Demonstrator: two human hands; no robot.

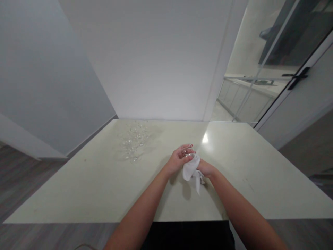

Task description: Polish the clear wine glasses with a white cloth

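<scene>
Over the middle of a pale table (78,187), my left hand (179,159) is curled around a small clear glass (187,152). Only a bit of the glass shows between the fingers. My right hand (205,169) grips a white cloth (191,168) and presses it against the glass, with a tail of the cloth hanging down toward the tabletop. The two hands are touching each other just above the table surface.
Several clear glasses (134,142) stand grouped at the back left of the table, close to the white wall. A glass partition and a door with a black handle (296,78) are at the right. Grey wood floor surrounds the table.
</scene>
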